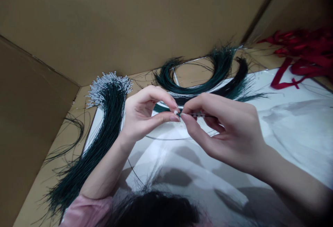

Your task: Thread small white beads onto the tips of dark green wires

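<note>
My left hand [145, 114] and my right hand [221, 128] meet fingertip to fingertip over a white plastic sheet [286, 116]. Each pinches one end of a thin dark green string [179, 114] with a small clear fastener on it. A long bundle of dark green strings [104, 126] with white tips at its top lies just left of my left hand. A curved bunch of loose green and black strings [208, 81] lies behind both hands.
Brown cardboard walls [130, 22] close in the back and left. Red ribbons [304, 53] are piled at the far right. A dark tuft of strings [156, 209] lies at the near edge. Stray strings [70, 133] trail over the cardboard floor at left.
</note>
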The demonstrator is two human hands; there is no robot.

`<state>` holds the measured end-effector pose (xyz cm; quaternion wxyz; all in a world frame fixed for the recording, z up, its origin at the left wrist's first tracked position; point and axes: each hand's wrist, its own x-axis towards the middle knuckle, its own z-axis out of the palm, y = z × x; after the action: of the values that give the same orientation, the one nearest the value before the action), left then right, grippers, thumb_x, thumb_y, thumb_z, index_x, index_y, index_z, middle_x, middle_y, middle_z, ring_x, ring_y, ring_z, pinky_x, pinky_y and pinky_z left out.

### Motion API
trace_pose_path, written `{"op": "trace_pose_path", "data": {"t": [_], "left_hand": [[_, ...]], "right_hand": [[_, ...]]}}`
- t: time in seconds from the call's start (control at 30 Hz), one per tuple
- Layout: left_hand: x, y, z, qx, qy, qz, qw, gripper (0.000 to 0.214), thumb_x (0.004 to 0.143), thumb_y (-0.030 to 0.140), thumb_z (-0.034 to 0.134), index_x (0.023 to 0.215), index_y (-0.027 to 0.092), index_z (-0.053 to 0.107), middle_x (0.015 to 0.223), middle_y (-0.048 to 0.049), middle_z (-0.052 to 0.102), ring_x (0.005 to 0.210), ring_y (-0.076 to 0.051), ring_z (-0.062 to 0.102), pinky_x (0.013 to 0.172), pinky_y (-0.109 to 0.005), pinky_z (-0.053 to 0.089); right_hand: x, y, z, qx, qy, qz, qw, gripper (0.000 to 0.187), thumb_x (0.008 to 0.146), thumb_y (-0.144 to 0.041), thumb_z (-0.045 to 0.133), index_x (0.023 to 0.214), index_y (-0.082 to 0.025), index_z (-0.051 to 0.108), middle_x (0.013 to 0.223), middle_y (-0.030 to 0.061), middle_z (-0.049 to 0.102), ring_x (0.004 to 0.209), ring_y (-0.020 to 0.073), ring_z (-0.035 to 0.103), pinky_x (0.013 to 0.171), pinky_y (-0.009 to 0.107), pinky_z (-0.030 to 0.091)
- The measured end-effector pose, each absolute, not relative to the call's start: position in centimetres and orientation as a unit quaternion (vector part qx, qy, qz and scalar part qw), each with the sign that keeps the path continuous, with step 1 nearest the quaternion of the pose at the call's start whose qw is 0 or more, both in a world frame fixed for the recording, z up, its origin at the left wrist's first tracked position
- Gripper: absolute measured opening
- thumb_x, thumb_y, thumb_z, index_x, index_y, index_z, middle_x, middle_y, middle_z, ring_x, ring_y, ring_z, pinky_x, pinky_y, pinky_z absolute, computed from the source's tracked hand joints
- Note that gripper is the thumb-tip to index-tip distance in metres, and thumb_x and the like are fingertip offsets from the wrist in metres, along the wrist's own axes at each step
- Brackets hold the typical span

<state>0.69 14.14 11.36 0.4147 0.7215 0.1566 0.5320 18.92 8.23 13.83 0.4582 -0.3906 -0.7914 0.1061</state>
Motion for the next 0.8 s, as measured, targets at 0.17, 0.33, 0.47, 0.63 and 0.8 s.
{"op": "trace_pose_path", "data": {"t": [0.17,0.33,0.47,0.63,0.8], "left_hand": [[0.76,14.07,11.42,0.725,0.165,0.531,0.407,0.027,0.069,0.015,0.084,0.089,0.021,0.068,0.078,-0.0007,0.067,0.072,-0.015,0.065,0.067,-0.030,0.055],[0.68,14.07,11.50,0.728,0.165,0.533,0.397,0.027,0.068,0.016,0.085,0.089,0.019,0.069,0.078,-0.0020,0.068,0.073,-0.016,0.065,0.067,-0.032,0.054],[0.56,14.10,11.57,0.743,0.162,0.536,0.367,0.028,0.068,0.022,0.086,0.091,0.020,0.069,0.079,-0.0021,0.069,0.074,-0.016,0.066,0.067,-0.031,0.054],[0.50,13.98,11.70,0.749,0.170,0.534,0.354,0.028,0.068,0.027,0.085,0.091,0.020,0.070,0.080,-0.0027,0.069,0.075,-0.016,0.066,0.067,-0.031,0.054],[0.43,13.96,11.75,0.757,0.161,0.526,0.353,0.028,0.070,0.026,0.084,0.093,0.019,0.070,0.082,-0.0028,0.070,0.075,-0.016,0.067,0.069,-0.031,0.056]], "right_hand": [[19.06,8.21,13.81,-0.391,-0.796,0.098,0.452,0.014,0.085,-0.007,0.061,0.083,-0.020,0.057,0.069,-0.0034,0.059,0.054,0.0078,0.048,0.048,0.026,0.034],[19.13,8.21,13.79,-0.385,-0.801,0.091,0.450,0.014,0.085,-0.006,0.061,0.085,-0.019,0.057,0.068,-0.0032,0.056,0.050,0.0075,0.040,0.049,0.028,0.031],[19.11,8.25,13.63,-0.383,-0.801,0.099,0.449,0.016,0.084,-0.005,0.060,0.086,-0.020,0.057,0.070,-0.0033,0.057,0.051,0.0080,0.038,0.049,0.028,0.030],[19.14,8.30,13.55,-0.380,-0.800,0.102,0.452,0.016,0.084,-0.003,0.060,0.086,-0.019,0.058,0.068,-0.0030,0.054,0.055,0.0080,0.045,0.051,0.028,0.031],[19.14,8.28,13.63,-0.382,-0.802,0.097,0.448,0.013,0.085,-0.005,0.059,0.085,-0.019,0.058,0.068,-0.0033,0.054,0.056,0.0080,0.047,0.052,0.026,0.034]]}}
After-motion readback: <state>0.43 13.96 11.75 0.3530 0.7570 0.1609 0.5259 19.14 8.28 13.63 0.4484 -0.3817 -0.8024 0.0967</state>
